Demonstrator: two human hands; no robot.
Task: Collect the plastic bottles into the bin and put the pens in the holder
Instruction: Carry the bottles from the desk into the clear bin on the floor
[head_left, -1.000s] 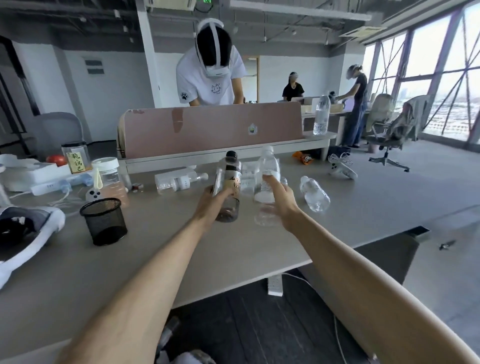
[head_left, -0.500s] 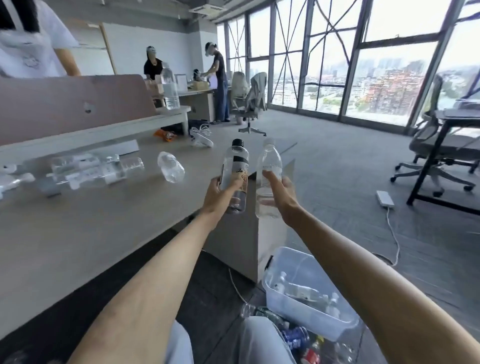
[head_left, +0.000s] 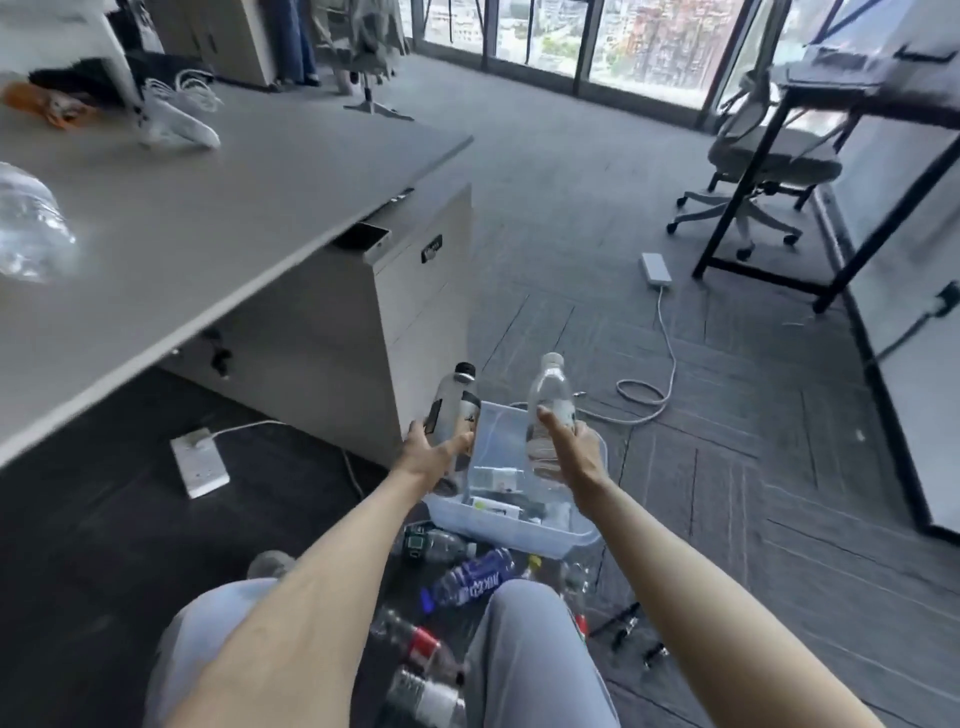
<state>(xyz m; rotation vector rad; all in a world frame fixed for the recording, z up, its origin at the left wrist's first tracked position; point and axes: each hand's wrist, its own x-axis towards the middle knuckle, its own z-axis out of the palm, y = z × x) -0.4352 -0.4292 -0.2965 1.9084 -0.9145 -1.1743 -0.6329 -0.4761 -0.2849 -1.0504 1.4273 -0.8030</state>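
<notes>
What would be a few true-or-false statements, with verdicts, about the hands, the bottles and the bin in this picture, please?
1. The left hand holds a black-capped bottle. True.
2. The right hand is empty. False: its fingers are wrapped around a clear bottle.
3. The bin stands on the desk. False: it stands on the floor, beside the desk's cabinet.
4. Bottles lie on the floor outside the bin, among them a blue-labelled bottle. True.
5. A transparent bottle lies on the desk. True.
</notes>
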